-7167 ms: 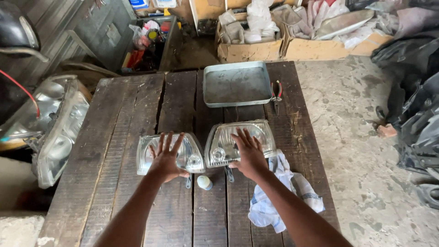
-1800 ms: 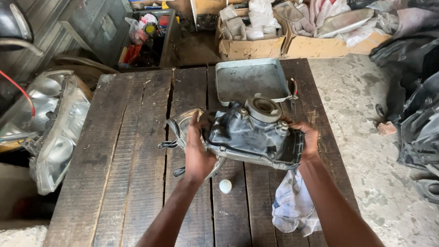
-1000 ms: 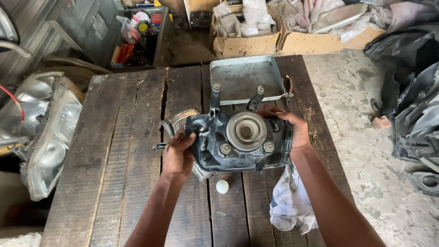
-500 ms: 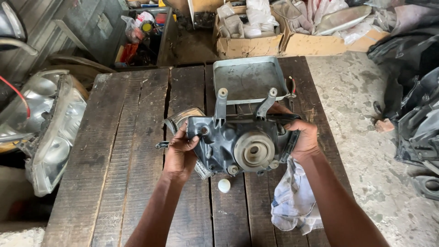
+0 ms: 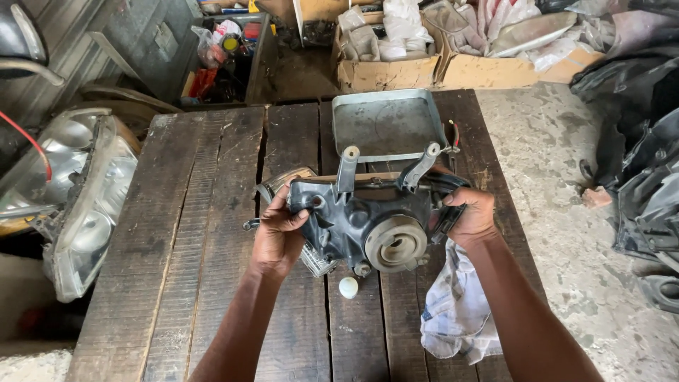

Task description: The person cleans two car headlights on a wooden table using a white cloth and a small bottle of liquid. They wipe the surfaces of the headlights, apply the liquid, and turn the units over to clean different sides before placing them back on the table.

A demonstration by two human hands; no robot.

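The left hand (image 5: pixel 279 230) is clamped on the nine-o'clock end of a dark headlamp (image 5: pixel 371 219), and the right hand (image 5: pixel 470 216) grips its three-o'clock end, holding it back-side up just above the wooden table (image 5: pixel 205 212). A second lamp (image 5: pixel 286 180) peeks out at ten o'clock beneath it, a small white bulb (image 5: pixel 348 286) lies at six o'clock, and a rag (image 5: pixel 453 311) at five. A grey tray (image 5: pixel 389 124) sits at twelve o'clock, and another headlight (image 5: pixel 85 191) stands well apart at nine, off the table.

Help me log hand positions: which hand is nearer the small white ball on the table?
Left. The left hand grips the headlamp housing up-left of the white ball; the right hand holds its far side, farther off.
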